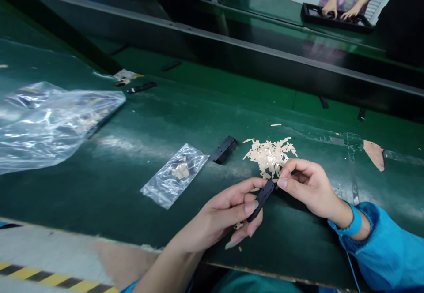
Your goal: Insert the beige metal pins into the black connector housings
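My left hand (232, 211) holds a narrow black plastic part (261, 200) between thumb and fingers, tilted, with small holes along its face. At the far end of that part, my right hand (304, 185) is closed in a pinch. Whatever lies between its fingertips is too small to make out. Just beyond both hands is a loose pile of small, flat, pale metal-like pieces (270, 155). Left of the pile lie another black plastic part (224, 150) and a small clear bag (175, 174) with a few pale pieces inside.
A large clear plastic bag (56, 125) lies on the green work surface (99, 200) at left. Black pieces (142, 87) are scattered farther back. A torn brown scrap (374, 155) sits at right. Across a dark rail (232, 41), another person's hands work in a black tray (338, 18).
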`<state>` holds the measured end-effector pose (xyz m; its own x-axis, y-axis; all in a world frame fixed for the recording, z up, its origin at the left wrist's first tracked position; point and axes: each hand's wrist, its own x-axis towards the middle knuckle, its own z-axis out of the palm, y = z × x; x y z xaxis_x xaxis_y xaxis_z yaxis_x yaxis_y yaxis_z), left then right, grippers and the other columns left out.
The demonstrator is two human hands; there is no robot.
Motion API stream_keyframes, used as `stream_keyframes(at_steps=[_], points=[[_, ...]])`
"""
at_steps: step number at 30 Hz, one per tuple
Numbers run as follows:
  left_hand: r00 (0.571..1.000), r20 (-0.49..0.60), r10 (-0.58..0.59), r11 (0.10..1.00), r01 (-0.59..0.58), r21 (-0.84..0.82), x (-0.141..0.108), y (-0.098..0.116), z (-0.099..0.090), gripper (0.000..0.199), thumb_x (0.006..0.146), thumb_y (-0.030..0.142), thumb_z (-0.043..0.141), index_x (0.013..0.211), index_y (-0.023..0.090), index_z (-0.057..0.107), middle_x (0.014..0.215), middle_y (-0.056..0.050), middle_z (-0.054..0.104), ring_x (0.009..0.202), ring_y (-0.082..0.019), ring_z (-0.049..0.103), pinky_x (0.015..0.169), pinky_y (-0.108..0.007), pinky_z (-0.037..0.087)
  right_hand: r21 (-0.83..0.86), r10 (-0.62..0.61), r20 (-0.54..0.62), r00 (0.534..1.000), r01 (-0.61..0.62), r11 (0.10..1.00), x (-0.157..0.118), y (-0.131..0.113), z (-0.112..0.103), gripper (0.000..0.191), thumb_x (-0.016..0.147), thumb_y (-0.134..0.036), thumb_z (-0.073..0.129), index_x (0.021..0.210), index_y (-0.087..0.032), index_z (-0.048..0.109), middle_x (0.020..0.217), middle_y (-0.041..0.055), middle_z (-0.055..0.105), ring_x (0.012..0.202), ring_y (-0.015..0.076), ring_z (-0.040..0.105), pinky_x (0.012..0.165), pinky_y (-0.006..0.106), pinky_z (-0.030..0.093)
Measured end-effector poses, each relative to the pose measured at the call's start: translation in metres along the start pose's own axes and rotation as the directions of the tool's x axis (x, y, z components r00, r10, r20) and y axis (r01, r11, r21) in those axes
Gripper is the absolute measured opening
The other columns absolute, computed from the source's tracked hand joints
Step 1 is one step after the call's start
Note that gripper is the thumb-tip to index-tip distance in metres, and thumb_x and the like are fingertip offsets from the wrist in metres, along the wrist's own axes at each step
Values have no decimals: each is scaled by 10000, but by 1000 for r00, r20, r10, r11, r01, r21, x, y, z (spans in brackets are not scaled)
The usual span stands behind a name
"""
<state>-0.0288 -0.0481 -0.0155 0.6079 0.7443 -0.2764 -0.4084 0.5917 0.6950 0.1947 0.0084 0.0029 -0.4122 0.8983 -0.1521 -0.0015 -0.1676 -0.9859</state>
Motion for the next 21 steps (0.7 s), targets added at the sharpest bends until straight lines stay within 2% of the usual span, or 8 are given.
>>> stream_keyframes(at_steps=[9, 12, 14, 16, 17, 19, 21], points=[[996, 49, -73, 994, 68, 90, -1, 5, -1, 428, 1016, 458, 667, 1311, 150, 655, 665, 26, 574, 420, -49, 301, 401, -190, 217, 39, 53, 73, 996, -56, 998, 0, 8, -2, 324, 822, -455, 880, 801, -193, 691, 727, 1, 642, 610, 124, 532, 531, 251, 383], [993, 86, -84, 981, 67, 185, -3, 8, -3, 435, 1027, 496, 632, 1289, 151, 680, 647, 33, 541, 450, -61, 272, 434, -221, 168, 118, 101, 198, 975, -126, 985, 4, 10, -6, 374, 775, -431, 923, 861, -205, 638, 721, -25, 607, 626, 121, 547, 544, 236, 408], [992, 102, -73, 957, 40, 288, -5, 11, -4, 417, 1031, 512, 617, 1220, 155, 717, 633, 34, 521, 491, -81, 316, 480, -241, 205, 125, 136, 333, 933, -187, 974, 6, 8, -10, 418, 760, -436, 929, 900, -210, 606, 727, -40, 590, 601, 109, 525, 517, 221, 397], [995, 89, -54, 916, 14, 400, -8, 14, -4, 380, 1035, 504, 611, 1145, 163, 737, 643, 29, 518, 556, -108, 384, 547, -260, 272, 43, 154, 416, 896, -188, 981, 5, 2, -13, 349, 848, -454, 851, 929, -203, 622, 730, -38, 590, 585, 104, 512, 509, 223, 398], [997, 65, -45, 897, 11, 441, -8, 14, -4, 358, 1039, 493, 605, 1122, 169, 733, 662, 26, 523, 593, -121, 411, 578, -268, 297, -32, 142, 420, 896, -142, 989, 4, -2, -14, 300, 895, -448, 804, 949, -198, 648, 743, -28, 606, 594, 107, 522, 522, 230, 411], [999, 9, -40, 881, 31, 472, -8, 14, -3, 318, 1046, 470, 591, 1160, 188, 684, 698, 29, 526, 638, -136, 424, 610, -274, 324, -250, 54, 389, 920, 50, 967, -1, -11, -12, 239, 918, -400, 788, 1024, -203, 701, 813, -4, 663, 663, 129, 580, 588, 255, 459], [999, -32, -36, 891, 46, 451, -6, 13, -2, 318, 1047, 455, 585, 1251, 212, 598, 712, 44, 517, 644, -137, 419, 614, -267, 340, -472, -89, 407, 909, 292, 832, -7, -20, -9, 228, 905, -354, 815, 1070, -222, 730, 912, 21, 724, 779, 169, 649, 684, 295, 503]])
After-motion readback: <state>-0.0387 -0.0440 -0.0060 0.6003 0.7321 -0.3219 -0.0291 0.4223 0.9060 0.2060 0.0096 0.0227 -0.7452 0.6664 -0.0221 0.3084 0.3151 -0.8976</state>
